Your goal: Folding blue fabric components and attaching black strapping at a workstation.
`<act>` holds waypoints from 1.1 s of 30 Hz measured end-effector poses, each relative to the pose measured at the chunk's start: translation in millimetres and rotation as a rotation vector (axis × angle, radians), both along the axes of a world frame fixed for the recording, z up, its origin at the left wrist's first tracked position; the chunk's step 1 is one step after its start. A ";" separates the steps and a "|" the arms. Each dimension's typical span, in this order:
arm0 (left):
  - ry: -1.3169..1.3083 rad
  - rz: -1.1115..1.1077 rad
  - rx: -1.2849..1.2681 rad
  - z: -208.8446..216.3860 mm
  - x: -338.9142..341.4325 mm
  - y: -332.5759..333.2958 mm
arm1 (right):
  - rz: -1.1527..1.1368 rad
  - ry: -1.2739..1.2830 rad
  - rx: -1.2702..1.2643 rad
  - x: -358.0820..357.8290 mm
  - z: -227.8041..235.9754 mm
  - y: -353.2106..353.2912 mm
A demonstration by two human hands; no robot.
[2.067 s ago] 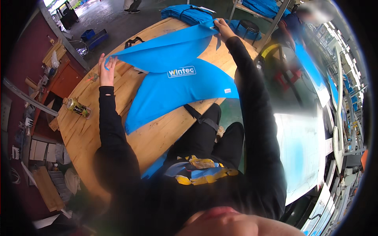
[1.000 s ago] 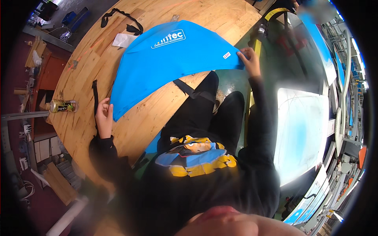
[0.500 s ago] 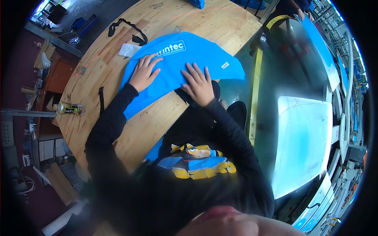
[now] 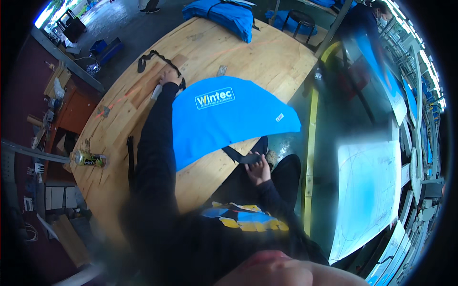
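A blue fabric cover (image 4: pixel 214 124), curved along its far edge, lies flat on the round wooden table (image 4: pixel 257 59). It has a printed logo and a small white label. My left hand (image 4: pixel 169 76) has reached past the cover's left side to a black strap (image 4: pixel 157 55) on the table; its fingers look curled on the strap's near end, partly hidden. By that wrist a white paper (image 4: pixel 156 91) shows in part. Below the cover's near edge, above my lap, my right hand (image 4: pixel 259 170) grips another black strap (image 4: pixel 247 158) that runs out from under the cover.
A strapped blue fabric bundle (image 4: pixel 219 16) sits at the table's far edge. A drink bottle (image 4: pixel 88 158) lies at the left edge near another strap (image 4: pixel 130 159). To the right are a yellow rail (image 4: pixel 311 143) and a white panel (image 4: pixel 367 190). Another person (image 4: pixel 355 21) stands far right.
Both hands have left the cover's surface. My left hand moved away to the strap beyond it; my right hand dropped toward me and took hold of a strap. The view has tilted farther out.
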State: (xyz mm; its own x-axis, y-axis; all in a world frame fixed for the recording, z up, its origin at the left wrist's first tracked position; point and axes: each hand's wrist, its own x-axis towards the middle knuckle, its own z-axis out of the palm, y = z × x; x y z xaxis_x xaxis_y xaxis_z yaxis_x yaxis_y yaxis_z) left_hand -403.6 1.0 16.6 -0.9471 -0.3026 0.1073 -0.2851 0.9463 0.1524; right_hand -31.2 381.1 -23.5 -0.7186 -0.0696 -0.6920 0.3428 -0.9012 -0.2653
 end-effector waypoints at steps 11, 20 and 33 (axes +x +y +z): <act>0.299 -0.465 1.721 87.2 24.6 34.6 | -0.089 0.817 0.604 -56.6 156.7 -16.4; -0.082 -1.297 0.630 217.1 119.6 144.9 | 0.559 1.150 1.210 -272.9 125.2 -137.3; 0.639 -1.745 -0.654 269.8 27.2 149.6 | 0.699 1.126 1.300 -220.4 150.6 -95.7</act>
